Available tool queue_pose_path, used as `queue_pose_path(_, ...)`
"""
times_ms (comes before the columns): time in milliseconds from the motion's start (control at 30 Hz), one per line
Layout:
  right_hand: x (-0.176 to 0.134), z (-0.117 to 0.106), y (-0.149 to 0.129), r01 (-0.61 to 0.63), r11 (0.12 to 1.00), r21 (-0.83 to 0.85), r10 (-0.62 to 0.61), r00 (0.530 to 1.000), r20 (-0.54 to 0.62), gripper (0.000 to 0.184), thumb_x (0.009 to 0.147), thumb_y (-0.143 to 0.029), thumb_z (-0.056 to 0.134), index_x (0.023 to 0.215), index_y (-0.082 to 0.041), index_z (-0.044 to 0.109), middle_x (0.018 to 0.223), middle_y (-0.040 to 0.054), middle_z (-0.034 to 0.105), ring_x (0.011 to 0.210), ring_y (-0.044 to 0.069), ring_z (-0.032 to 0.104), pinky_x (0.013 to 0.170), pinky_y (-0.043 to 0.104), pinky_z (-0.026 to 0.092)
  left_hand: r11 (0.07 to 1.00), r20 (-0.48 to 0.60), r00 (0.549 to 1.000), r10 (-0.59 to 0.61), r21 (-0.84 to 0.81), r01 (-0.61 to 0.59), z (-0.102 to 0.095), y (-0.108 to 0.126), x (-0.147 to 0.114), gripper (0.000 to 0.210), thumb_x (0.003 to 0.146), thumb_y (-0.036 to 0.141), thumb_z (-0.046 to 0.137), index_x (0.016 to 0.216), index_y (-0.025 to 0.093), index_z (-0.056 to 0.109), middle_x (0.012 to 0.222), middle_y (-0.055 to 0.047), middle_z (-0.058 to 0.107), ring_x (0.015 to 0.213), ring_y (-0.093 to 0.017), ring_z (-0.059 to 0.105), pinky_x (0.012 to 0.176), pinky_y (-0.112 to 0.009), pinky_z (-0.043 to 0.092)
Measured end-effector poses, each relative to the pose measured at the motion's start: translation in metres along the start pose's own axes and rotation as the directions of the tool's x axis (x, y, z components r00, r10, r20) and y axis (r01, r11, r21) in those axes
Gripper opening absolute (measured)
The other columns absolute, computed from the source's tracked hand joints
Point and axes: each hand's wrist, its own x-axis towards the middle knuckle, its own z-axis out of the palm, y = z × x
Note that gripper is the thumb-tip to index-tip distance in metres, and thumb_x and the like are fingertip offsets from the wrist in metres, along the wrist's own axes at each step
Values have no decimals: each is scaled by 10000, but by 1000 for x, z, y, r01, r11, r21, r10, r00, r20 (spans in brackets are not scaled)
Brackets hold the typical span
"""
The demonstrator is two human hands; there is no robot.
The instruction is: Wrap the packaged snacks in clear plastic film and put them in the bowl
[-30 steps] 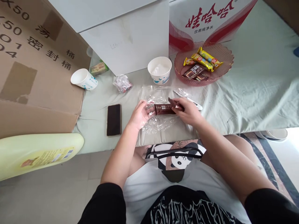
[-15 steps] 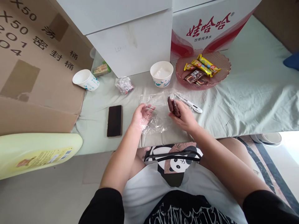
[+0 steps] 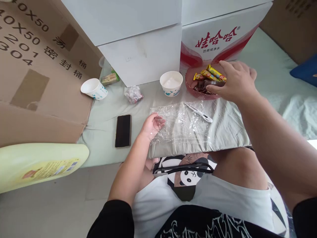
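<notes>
My left hand (image 3: 153, 126) is at the left edge of a clear plastic bag (image 3: 178, 129), its fingers loosely curled on the film. The bag lies crinkled and spread on the cloth. Over the right side of a pink ribbed glass bowl (image 3: 195, 93), my right hand (image 3: 235, 81) grips brown snack packets (image 3: 215, 84), partly hidden by its fingers. Several yellow-wrapped snack bars (image 3: 209, 74) and more brown packets lie in the bowl. A white pen-like cutter (image 3: 199, 112) rests on top of the bag.
A paper bowl (image 3: 171, 84) stands behind the bag. To the left are a phone (image 3: 123, 131), a crumpled clear packet (image 3: 133, 94), a tilted paper cup (image 3: 94, 89) and a green packet (image 3: 110, 79). White boxes (image 3: 143, 54) and a cardboard carton (image 3: 39, 76) border the cloth-covered surface (image 3: 230, 124).
My right hand has carried the brown packets from above the bag up and right to the glass bowl. The bag lies flatter; my left hand has stayed at its left edge.
</notes>
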Motion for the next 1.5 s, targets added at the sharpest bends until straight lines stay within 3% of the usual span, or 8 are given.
queue_pose_path(267,-139,58,-46,347,800,489,-503,832,234,328,949,-373,568,1215,-220,686,1148,105,759,1069,287,714,949,490,561,929,-59,970,234,307,-206,-18,11,4,201,795,298,668,838,213,491,792,21,631,624,-130,700,483,-188,432)
queue_pose_path(400,-164,71,-46,388,838,385,-523,771,363,438,928,-363,597,1345,-236,638,1420,104,666,1386,350,558,1150,611,417,695,-149,783,604,580,-425,-51,19,7,224,830,303,651,998,234,520,1073,-26,617,807,-133,693,642,-241,524)
queue_pose_path(533,-153,71,-39,348,889,296,-446,801,398,455,931,-370,581,1363,-236,633,1492,98,613,1449,367,495,1167,635,390,102,380,590,712,776,-622,-68,8,-8,255,822,350,714,1013,225,600,1109,-72,653,1057,-218,657,930,-377,555)
queue_pose_path(733,-151,69,-41,350,885,308,-454,797,398,562,877,-438,660,1405,-251,612,1551,93,556,1491,395,432,1187,665,346,-273,735,624,265,678,-683,-58,-16,-19,272,875,274,696,1143,229,700,1323,-102,664,1316,-295,574,1143,-498,460)
queue_pose_path(1000,-164,65,-48,313,892,326,-406,872,274,233,885,-201,527,960,-227,746,1341,91,719,1325,355,615,1086,576,474,-162,539,620,570,814,-558,-75,7,-10,157,921,256,604,839,203,727,1151,-89,701,1085,-226,673,986,-398,545)
queue_pose_path(1267,-139,53,-25,-313,598,738,215,950,228,75,855,-287,623,900,-233,651,734,9,711,690,186,686,662,323,549,-147,617,706,346,779,-609,-81,10,-16,126,792,176,684,901,225,725,1277,-82,716,1326,-295,577,1165,-525,424)
queue_pose_path(1400,-133,58,-13,-303,320,897,390,905,167,242,849,-408,693,1030,-268,615,703,-43,670,669,154,680,753,332,581,141,534,676,509,723,-677,-75,12,-15,134,865,301,635,767,212,660,1177,-94,759,1268,-270,641,1127,-476,473)
queue_pose_path(1500,-132,59,-9,-298,363,883,260,942,211,507,761,-538,783,1167,-281,622,896,4,751,852,207,732,851,390,591,441,358,717,598,600,-667,-72,14,-13,245,867,437,653,784,208,645,965,-78,786,1038,-230,738,979,-403,561)
